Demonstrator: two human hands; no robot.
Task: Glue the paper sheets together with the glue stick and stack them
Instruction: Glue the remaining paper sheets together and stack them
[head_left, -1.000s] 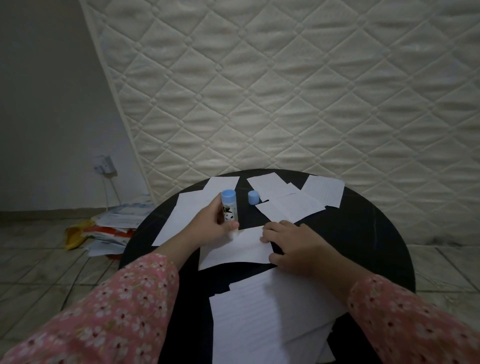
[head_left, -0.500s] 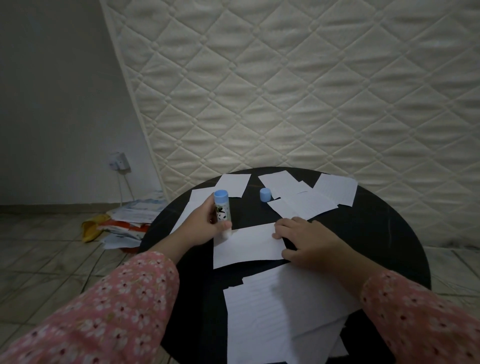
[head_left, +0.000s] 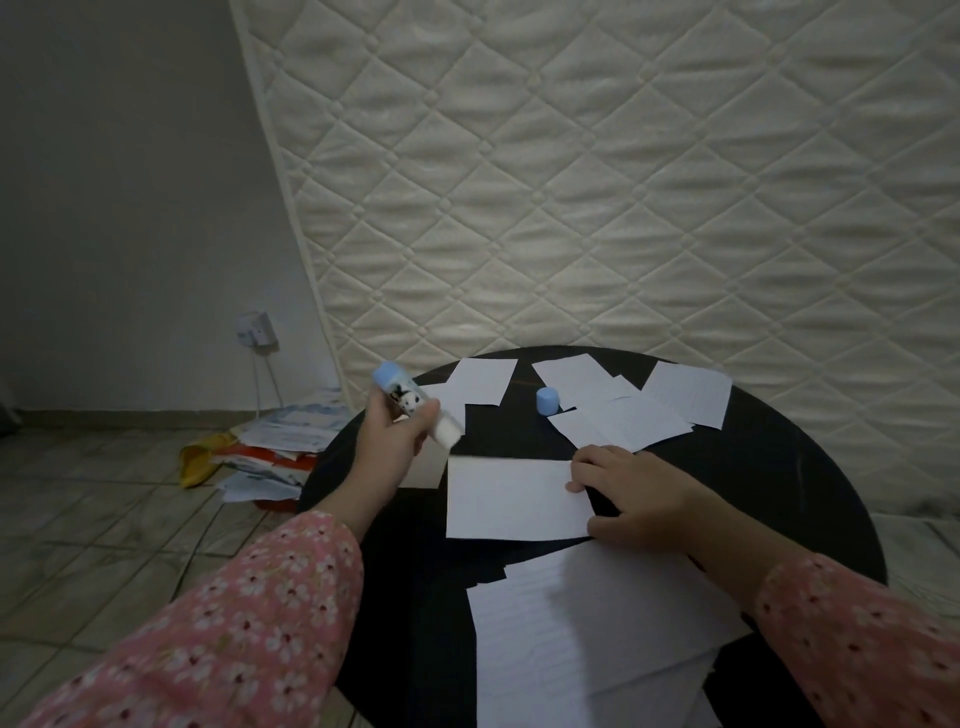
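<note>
My left hand (head_left: 387, 447) grips the uncapped glue stick (head_left: 415, 408), a white tube with a panda print and a blue end, tilted with its white tip pointing down-right, lifted just off the top left corner of a white paper sheet (head_left: 511, 499). My right hand (head_left: 631, 491) rests on that sheet's right edge, fingers curled, holding it against the round black table (head_left: 769, 467). The blue cap (head_left: 548, 401) stands further back. Several smaller paper sheets (head_left: 623, 415) lie at the far side. A stack of larger lined sheets (head_left: 587, 634) lies at the near edge.
A quilted mattress (head_left: 623, 182) leans against the wall behind the table. On the tiled floor to the left lies a pile of papers and packets (head_left: 265, 452), below a wall socket (head_left: 255, 328) with a cable.
My left hand lifted the glue stick off the sheet and tilted it, moving up and to the left. The right hand stays on the sheet's right edge. The camera view shifted left.
</note>
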